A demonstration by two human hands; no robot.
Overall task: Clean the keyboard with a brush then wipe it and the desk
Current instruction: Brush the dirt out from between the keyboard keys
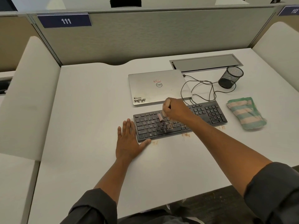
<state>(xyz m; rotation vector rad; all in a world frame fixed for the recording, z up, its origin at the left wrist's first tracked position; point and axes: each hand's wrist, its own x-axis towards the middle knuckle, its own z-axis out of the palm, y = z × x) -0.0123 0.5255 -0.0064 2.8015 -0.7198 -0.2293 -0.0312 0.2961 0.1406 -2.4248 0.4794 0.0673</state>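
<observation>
Head view: right hand (175,110) grips brush (161,118) over keyboard (179,121); left hand (129,141) flat on desk (90,110), fingers straight.

My black plastic keyboard (179,121) lies on the white surface (90,102); right of it, a folded cloth (246,113) striped green and pink.

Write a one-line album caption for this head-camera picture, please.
Right hand sweeps a small brush over a black keyboard, left hand flat beside it on the white desk.
</observation>
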